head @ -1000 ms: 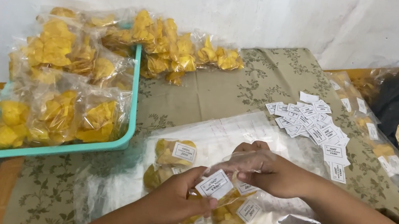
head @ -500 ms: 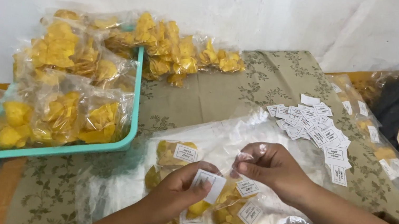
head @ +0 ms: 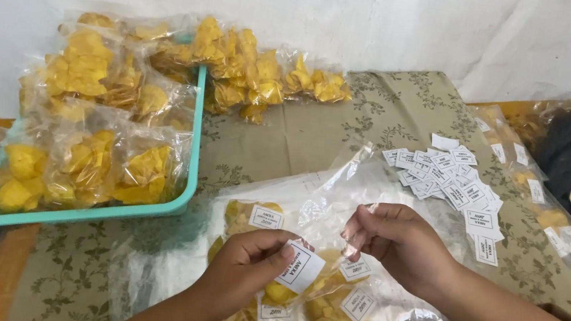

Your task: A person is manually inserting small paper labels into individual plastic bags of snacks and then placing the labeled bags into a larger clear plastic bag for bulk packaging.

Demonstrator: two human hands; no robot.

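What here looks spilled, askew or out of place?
Two things stand out. The teal tray is overfull, with chip bags lying on the cloth past its far corner. The paper labels lie in a loose, overlapping scatter. Nothing looks torn or spilled. The left hand holds one label; the right hand pinches a clear bag.

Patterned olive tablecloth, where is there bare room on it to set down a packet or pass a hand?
One bare strip of the patterned olive tablecloth runs between the teal plastic tray and the scattered white paper labels, below the clear bags of yellow chips by the wall. Another lies under the tray's front edge. Around both hands, clear plastic bags crowd the cloth.
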